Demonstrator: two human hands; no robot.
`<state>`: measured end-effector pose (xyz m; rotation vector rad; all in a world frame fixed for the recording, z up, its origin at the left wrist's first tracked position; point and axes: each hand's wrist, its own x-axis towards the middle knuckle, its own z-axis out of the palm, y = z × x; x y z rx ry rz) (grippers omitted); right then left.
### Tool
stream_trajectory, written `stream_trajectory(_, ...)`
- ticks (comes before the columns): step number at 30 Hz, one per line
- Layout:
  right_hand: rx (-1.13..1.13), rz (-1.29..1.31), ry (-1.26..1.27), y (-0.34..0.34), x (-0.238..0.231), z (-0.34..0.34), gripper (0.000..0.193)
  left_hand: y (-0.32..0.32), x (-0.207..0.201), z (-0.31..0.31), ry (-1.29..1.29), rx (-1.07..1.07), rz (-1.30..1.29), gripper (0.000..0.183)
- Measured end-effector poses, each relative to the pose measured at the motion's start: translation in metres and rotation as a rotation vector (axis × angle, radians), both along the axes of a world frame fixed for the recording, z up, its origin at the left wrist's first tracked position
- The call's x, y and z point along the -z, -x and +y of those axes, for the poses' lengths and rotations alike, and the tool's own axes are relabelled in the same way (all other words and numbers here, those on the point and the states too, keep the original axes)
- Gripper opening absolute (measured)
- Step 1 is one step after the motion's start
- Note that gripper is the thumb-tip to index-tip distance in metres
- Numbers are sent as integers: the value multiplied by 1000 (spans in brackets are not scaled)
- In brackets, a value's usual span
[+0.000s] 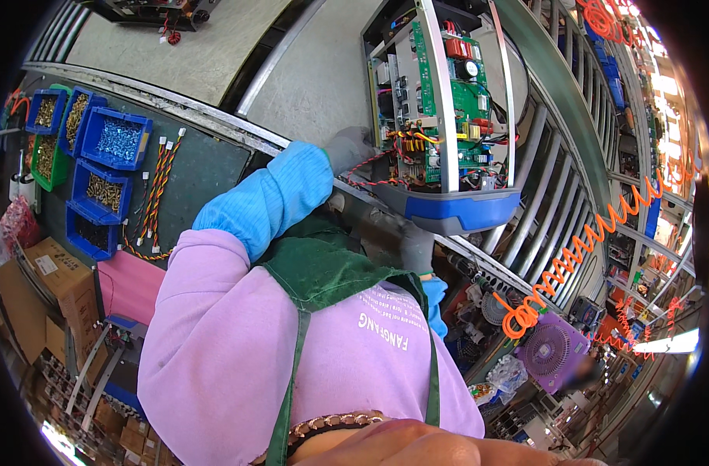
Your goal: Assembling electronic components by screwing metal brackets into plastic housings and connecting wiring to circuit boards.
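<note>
An open-framed electronic unit [471, 206] with a blue and grey end panel, metal rails and green circuit boards stands on the conveyor in front of me. My left hand [350, 149], in a grey glove below a light blue sleeve cover, is at the unit's left side, close to a red twisted cable [374, 183]. Its fingers are blurred against the metal. My right hand [416, 247], also grey-gloved, reaches up to the underside of the blue end panel; the panel hides its fingertips. Whether either hand grips the unit does not show.
Blue bins [115, 138] and a green bin [48, 163] hold screws and small parts on the left bench. Beside them lie twisted cables [162, 186]. Metal rollers [537, 194] run to the right. An orange coiled hose [572, 264] hangs near a purple fan [552, 351].
</note>
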<state>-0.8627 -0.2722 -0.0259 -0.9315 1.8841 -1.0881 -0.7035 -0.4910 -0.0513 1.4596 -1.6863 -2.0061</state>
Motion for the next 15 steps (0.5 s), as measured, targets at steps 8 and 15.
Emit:
stream_trajectory(8,-189,556,-232,83,-29,-19,36,-33,-15,76,536,-35,89,61)
stream_trajectory(15,-580,1023,34,147,-2,-65,46,-8,-48,73,833,281,-253,78)
